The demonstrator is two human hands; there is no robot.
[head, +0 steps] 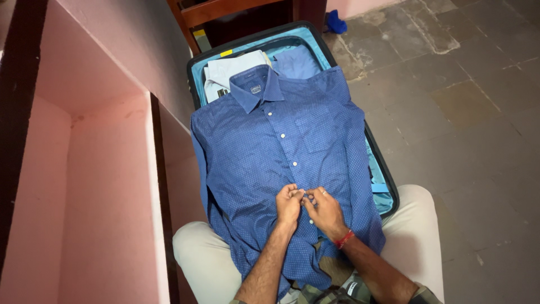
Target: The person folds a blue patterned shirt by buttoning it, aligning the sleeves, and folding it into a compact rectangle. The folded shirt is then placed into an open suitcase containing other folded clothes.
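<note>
Your left hand (288, 204) and right hand (325, 211) meet, both grips pinching the blue shirt (270, 157) placket at a lower button; the placket runs away from you toward the collar (256, 87).

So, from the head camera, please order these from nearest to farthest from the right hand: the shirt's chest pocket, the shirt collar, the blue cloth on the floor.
From the right hand, at the shirt's lower button placket:
1. Chest pocket, just above the hand, middle of the shirt.
2. Shirt collar, at the shirt's top, over the suitcase.
3. Blue cloth, on the floor beyond the suitcase.
</note>
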